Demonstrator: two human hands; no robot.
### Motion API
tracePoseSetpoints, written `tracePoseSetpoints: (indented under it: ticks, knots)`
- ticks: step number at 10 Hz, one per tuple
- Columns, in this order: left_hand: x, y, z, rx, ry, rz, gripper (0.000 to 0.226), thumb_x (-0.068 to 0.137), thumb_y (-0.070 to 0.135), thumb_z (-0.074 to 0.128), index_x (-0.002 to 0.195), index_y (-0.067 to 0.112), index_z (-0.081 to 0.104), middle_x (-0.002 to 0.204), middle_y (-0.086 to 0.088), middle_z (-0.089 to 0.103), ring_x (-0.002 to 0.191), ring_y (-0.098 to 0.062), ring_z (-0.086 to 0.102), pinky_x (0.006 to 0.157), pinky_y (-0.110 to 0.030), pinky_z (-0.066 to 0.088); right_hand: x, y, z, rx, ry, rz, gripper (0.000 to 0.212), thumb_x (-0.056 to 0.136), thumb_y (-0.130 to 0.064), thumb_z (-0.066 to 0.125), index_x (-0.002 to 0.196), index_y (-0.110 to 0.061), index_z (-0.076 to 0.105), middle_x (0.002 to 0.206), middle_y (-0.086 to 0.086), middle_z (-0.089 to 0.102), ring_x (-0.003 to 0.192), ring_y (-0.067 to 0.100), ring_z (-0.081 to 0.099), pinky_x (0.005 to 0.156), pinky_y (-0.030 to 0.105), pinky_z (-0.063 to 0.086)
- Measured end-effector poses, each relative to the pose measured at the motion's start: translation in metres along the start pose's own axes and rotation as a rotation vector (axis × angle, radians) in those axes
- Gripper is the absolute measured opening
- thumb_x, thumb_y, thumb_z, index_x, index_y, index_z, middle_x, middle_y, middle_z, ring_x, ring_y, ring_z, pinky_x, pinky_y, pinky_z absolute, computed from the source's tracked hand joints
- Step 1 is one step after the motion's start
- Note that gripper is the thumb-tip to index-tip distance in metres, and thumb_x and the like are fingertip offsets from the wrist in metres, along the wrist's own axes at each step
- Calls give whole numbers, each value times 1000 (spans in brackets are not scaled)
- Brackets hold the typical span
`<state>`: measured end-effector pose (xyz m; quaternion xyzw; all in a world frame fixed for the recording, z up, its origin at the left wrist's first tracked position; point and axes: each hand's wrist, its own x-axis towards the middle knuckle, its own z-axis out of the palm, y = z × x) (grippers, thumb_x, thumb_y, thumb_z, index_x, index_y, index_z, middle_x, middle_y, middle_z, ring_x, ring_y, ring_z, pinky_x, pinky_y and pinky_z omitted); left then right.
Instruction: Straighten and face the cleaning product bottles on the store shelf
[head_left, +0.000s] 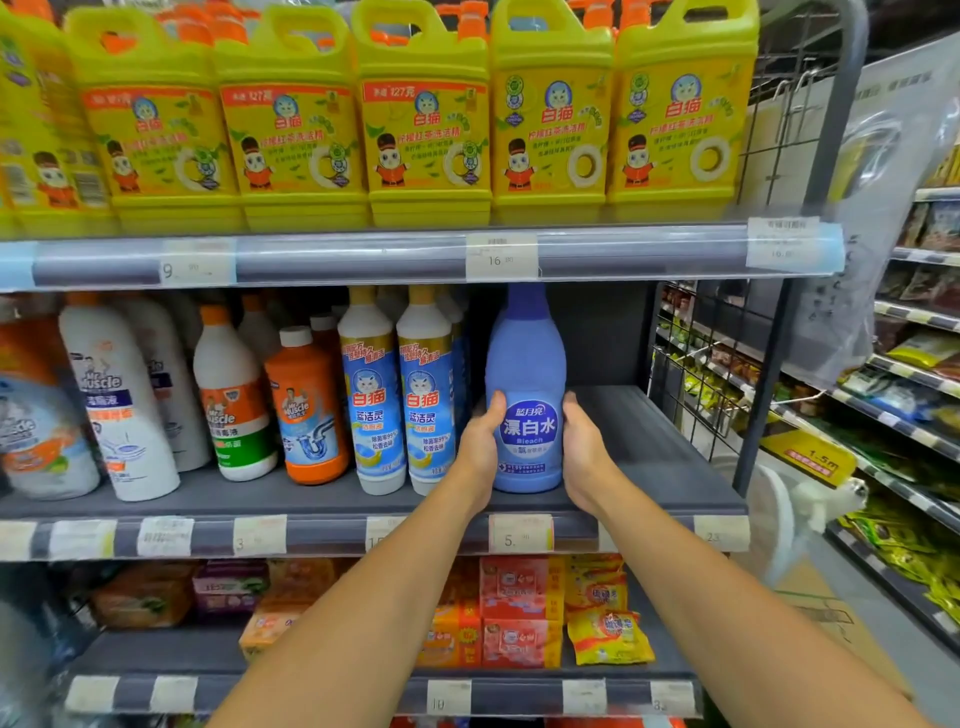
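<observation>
A blue bleach bottle (525, 364) stands upright on the middle grey shelf (649, 467), its label facing me. My left hand (480, 449) grips its left side and my right hand (584, 452) grips its right side, thumbs on the front by the label. To the left stand two white-and-blue toilet cleaner bottles (400, 395), an orange drain cleaner bottle (309, 410), a white bottle with an orange cap (234, 400) and a tall white Mr Muscle bottle (119, 405), some of them leaning.
Yellow dish-soap jugs (426, 124) fill the top shelf. The middle shelf right of the bleach bottle is bare. Packaged goods (519, 613) lie on the lower shelf. A wire grid panel (701, 374) ends the shelf; another aisle's shelves (914, 395) stand at right.
</observation>
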<state>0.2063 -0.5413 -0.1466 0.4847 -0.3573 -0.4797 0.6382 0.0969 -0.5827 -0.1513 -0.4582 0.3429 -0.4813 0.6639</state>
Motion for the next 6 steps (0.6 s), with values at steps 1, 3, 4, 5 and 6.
tracePoseSetpoints:
  ticks: [1,3,4,5,6]
  knots:
    - [1,0,-2,-4,-15,-16,29,92,50,52,102,25,63,82,8,77,80,-12,73,66,-27,55,4,3,-1,-17,32,-12,51,96,-51,34,104,-16,69,93,8,75,85,24,72,72,36,57]
    - [7,0,-3,-18,-50,-59,28,92,51,51,98,26,63,77,10,76,78,-11,72,64,-24,54,0,1,2,-44,63,-31,48,97,-50,34,96,-20,70,91,6,76,86,23,71,75,36,57]
    - [7,1,-5,26,-42,-68,35,93,51,50,104,21,64,81,7,74,82,-11,69,65,-25,53,-7,-3,3,-62,69,-47,46,97,-50,33,97,-21,69,95,7,75,93,24,69,84,39,55]
    - [4,6,-5,167,-41,-12,45,99,47,40,126,14,53,100,3,66,85,-8,62,66,-22,48,-13,-6,2,-105,54,-58,46,98,-49,31,100,-22,68,105,7,72,95,19,68,85,35,54]
    - [-6,7,-8,336,-8,45,51,100,39,41,141,8,39,131,-5,56,106,-14,58,85,-29,49,-24,-14,-3,-206,114,-54,44,99,-48,31,119,-20,58,120,0,62,99,12,61,84,28,48]
